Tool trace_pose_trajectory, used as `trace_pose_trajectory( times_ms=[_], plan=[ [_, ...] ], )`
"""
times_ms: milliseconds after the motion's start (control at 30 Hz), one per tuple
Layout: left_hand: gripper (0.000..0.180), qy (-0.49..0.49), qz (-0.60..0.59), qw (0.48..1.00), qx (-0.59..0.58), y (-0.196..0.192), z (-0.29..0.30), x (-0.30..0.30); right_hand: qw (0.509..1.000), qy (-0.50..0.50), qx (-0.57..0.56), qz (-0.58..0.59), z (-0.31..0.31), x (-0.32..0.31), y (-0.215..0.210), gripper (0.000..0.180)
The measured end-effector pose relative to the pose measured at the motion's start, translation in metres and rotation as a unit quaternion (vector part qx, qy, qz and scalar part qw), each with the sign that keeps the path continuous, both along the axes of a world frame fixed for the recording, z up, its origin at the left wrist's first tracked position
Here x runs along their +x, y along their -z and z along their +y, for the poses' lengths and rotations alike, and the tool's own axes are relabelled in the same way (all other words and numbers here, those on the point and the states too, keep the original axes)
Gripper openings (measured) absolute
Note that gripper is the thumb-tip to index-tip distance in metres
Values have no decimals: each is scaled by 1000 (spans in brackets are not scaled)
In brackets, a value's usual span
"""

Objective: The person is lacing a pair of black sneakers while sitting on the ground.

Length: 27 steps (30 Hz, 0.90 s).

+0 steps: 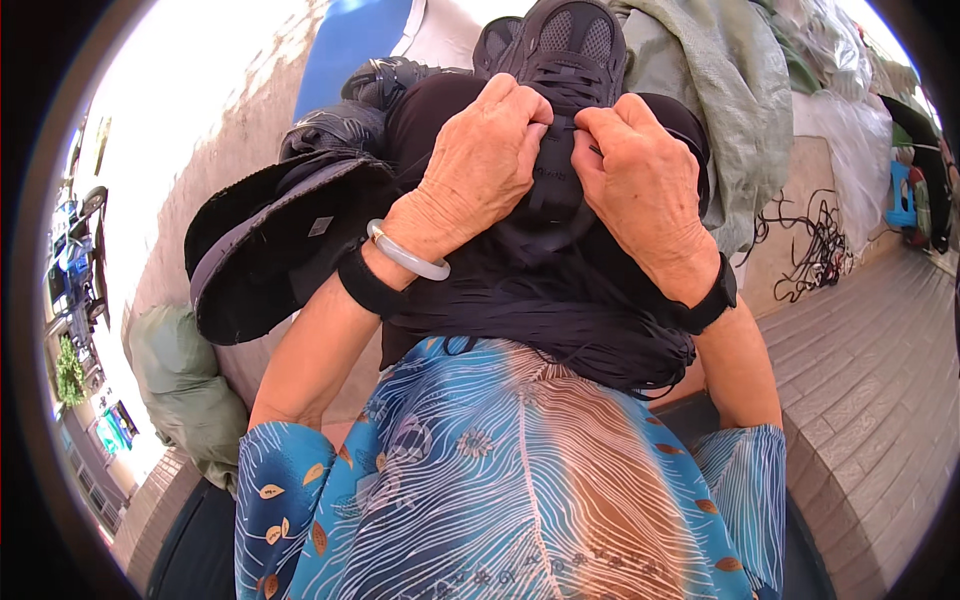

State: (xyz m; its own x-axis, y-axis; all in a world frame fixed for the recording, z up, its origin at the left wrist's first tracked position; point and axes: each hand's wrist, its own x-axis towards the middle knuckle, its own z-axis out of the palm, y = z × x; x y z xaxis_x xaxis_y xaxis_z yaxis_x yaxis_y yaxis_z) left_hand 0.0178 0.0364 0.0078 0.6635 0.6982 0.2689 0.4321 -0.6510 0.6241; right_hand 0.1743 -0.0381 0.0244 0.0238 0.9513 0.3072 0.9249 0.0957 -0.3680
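Observation:
A black mesh sneaker (pixel 566 45) rests on my lap, toe pointing away from me. My left hand (pixel 485 160) and my right hand (pixel 640 170) are both closed on its black laces near the tongue, fingers pinching the lace between them. A pale bangle (pixel 405 255) and a black band sit on my left wrist; a black band wraps my right wrist (pixel 712 300). A thick bundle of black laces (pixel 580 320) lies across my lap under both hands. Another dark shoe (pixel 270 245) lies sole-out just left of my left forearm.
More black shoes (pixel 385 80) are piled at the upper left of my lap. Grey-green sacks (pixel 720 90) lie at the upper right and another (pixel 185 385) at the lower left. A tangle of black cords (pixel 815 245) lies on the brick paving (pixel 860 380) to the right.

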Motion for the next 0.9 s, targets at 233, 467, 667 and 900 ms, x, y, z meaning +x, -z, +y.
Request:
trace_pose_trajectory(
  times_ms=[233,467,667,900],
  plan=[
    [11,-25,21,998,-53,-4,6,-4,998,-19,-17,-59,5,-4,0,7],
    [16,-41,-32,997,62,-2,3,-1,996,-54,0,-67,11,5,-10,7],
    [21,42,-21,992,121,-19,-16,0,956,-58,-109,267,-6,32,-50,5],
    [20,165,-157,968,-108,-46,-63,18,869,-12,-190,457,-16,59,-43,29]
  ],
)
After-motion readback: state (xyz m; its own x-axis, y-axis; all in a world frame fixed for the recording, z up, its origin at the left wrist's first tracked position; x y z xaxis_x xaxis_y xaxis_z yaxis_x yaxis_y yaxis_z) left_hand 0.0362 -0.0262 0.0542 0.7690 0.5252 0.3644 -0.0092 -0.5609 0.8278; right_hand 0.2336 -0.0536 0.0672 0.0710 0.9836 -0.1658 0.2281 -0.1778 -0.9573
